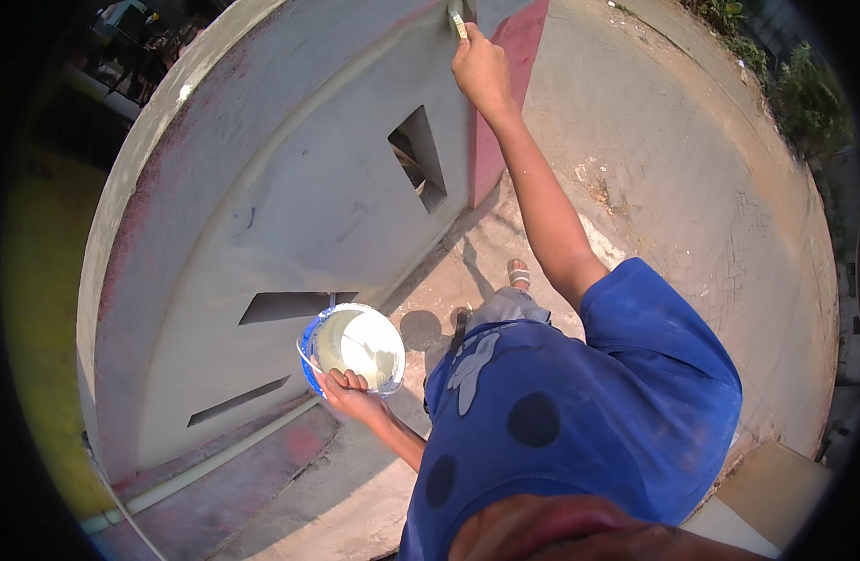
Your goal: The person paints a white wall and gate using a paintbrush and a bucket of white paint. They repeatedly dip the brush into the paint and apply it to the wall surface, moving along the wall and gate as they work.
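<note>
My left hand [352,396] is closed on the rim of a blue bucket [308,352], with its fingers over the edge. White paint [366,344] or a similar pale liquid shows inside, part in sun and part in shade. Stretched far forward, my right hand [483,73] grips a paintbrush [460,28] held upright. The brush's tip meets the upper part of a pale grey wall [308,206], in the corner beside a pink pillar [506,98]. The bristles are too small to make out clearly.
Slot-shaped openings [420,159] pierce the wall to my left. A pale pipe [215,467] runs along its foot. My sandalled foot [519,273] stands on the concrete ground [673,206], which stretches right towards green plants [804,103].
</note>
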Demonstrator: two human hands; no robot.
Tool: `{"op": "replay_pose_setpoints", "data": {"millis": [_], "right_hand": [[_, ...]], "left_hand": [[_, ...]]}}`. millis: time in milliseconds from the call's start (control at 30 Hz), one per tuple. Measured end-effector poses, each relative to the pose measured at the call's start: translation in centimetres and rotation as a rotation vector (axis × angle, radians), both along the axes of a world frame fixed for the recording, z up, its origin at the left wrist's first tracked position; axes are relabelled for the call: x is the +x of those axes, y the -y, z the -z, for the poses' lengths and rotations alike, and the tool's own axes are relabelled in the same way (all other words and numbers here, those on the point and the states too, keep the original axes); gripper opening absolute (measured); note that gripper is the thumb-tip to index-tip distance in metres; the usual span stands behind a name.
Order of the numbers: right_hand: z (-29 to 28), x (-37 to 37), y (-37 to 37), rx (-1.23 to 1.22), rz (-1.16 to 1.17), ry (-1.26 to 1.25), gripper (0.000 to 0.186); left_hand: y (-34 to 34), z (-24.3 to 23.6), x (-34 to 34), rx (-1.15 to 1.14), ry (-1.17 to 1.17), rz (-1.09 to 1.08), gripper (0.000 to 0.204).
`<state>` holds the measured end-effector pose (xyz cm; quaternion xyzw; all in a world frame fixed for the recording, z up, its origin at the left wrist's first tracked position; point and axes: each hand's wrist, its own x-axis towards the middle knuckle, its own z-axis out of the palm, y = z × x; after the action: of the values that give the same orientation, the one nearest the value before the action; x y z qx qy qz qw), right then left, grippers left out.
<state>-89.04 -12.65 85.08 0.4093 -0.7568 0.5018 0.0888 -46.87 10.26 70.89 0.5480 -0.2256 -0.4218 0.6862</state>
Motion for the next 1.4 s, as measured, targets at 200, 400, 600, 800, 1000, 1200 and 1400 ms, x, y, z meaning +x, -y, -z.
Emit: {"op": "replay_pose_setpoints", "data": {"millis": [200,400,600,800,1000,1200,1400], "right_hand": [[-0.7,-2.3,0.5,0.015,-0.058,0.059,0.031],[-1.1,-2.7,1.0,-0.044,-0.052,0.029,0.033],[0.7,-3.3,3.1,-0.215,-0.020,0.036,0.036],[-1.8,2.1,0.6,-0.048,-0.275,0.174,0.037],[-1.7,3.5,-4.0,0.039,-0.584,0.287,0.040],[-4.5,-3.8,-2.9,0.039,-0.223,0.199,0.039],[-1.0,14.0,-4.6,0.156,-0.861,0.256,0.040]], "left_hand": [[0.0,-0.3,-0.1,0.049,0.063,0.009,0.026],[0.6,-0.1,-0.4,0.026,0.039,-0.015,0.021],[0.6,0.6,-0.7,0.024,0.036,-0.057,0.028],[0.9,0.9,-0.4,0.064,0.101,-0.021,0.017],[0.5,-0.6,-0.9,0.075,0.106,0.007,0.033],[0.1,-1.4,-1.7,0.063,0.026,-0.018,0.043],[0.5,-0.3,-1.2,0.048,-0.040,-0.060,0.029]]}}
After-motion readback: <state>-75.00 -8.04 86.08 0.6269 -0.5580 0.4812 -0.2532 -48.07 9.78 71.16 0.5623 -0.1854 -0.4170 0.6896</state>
